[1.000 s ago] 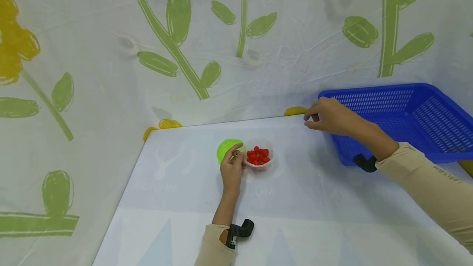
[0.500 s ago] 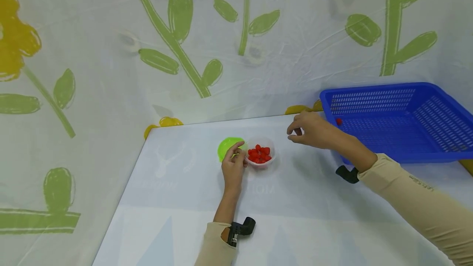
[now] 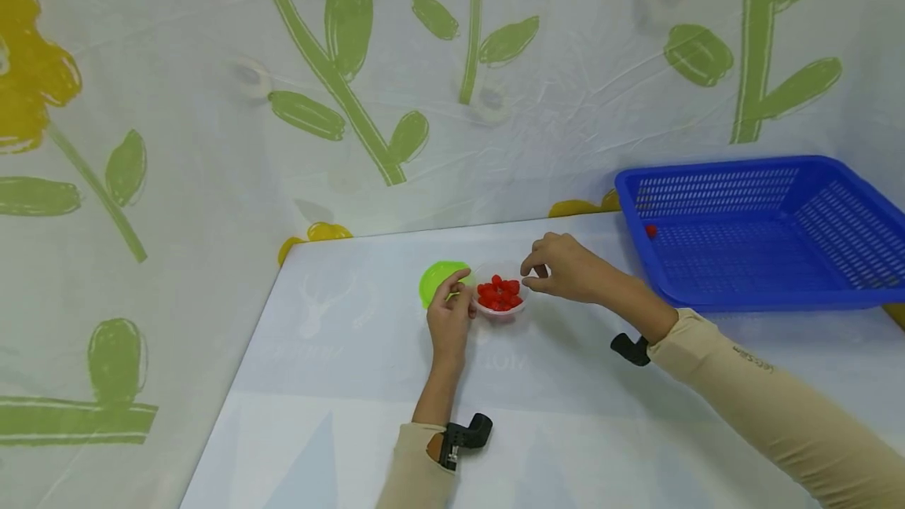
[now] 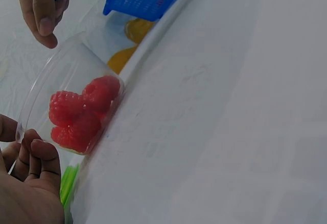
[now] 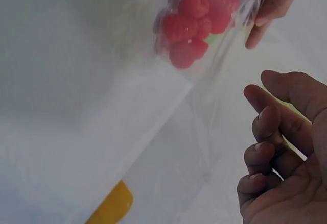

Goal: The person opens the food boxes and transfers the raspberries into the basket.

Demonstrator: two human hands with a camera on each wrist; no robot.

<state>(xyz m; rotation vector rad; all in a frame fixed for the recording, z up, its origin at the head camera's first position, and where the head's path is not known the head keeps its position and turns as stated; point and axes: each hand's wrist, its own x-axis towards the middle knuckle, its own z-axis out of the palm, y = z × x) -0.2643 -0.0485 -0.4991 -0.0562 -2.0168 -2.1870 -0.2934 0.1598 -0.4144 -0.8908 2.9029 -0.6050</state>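
A clear plastic cup [image 4: 45, 89] with several red raspberries [image 3: 498, 294] inside stands on the white table. In the left wrist view my left hand [image 3: 449, 324] pinches the cup's rim between thumb and fingers. My right hand [image 3: 566, 267] hovers just right of the cup, its fingers loosely bent. The right wrist view shows nothing between that hand's thumb and forefinger. A bright green round dish [image 3: 433, 280] lies beside the cup, partly hidden by my left hand. One red raspberry [image 3: 651, 231] sits in the blue basket [image 3: 771, 301], near its left wall.
The blue basket fills the back right of the white table [image 3: 339, 368]. Behind the table hangs a pale cloth [image 3: 551, 148] printed with yellow flowers and green leaves. Each wrist carries a small black camera mount.
My right hand has moved from the basket's left edge, left and nearer, to beside the cup. A raspberry in the basket has come into sight. My left hand stays at the cup.
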